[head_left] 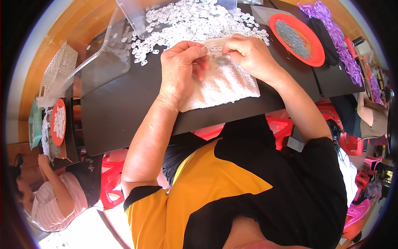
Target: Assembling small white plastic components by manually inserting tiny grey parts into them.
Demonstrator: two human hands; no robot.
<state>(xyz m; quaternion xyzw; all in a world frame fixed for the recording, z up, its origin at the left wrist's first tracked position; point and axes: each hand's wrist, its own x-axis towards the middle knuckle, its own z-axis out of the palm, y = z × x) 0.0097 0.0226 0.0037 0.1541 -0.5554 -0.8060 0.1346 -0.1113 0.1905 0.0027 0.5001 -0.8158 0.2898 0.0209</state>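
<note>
My left hand [182, 68] is closed, thumb and forefinger pinched together above a white terry cloth [224, 89]. Across from it my right hand [251, 56] is also closed, its fingertips pressed together over the cloth's far part. Whatever lies in either pinch is too small or too hidden to name. Just beyond both hands spreads a big heap of small white plastic pieces with holes [186, 25]. To the right, an orange-red plate [317, 60] carries a pile of thin grey metal pins [292, 39].
A clear plastic bin [93, 60] lies on the dark table [120, 106] at the left. Purple strips [331, 33] bunch beside a black cloth-like item [325, 39] at the far right. Co-workers sit at both sides; one at the left [62, 195] is near another orange plate [52, 122].
</note>
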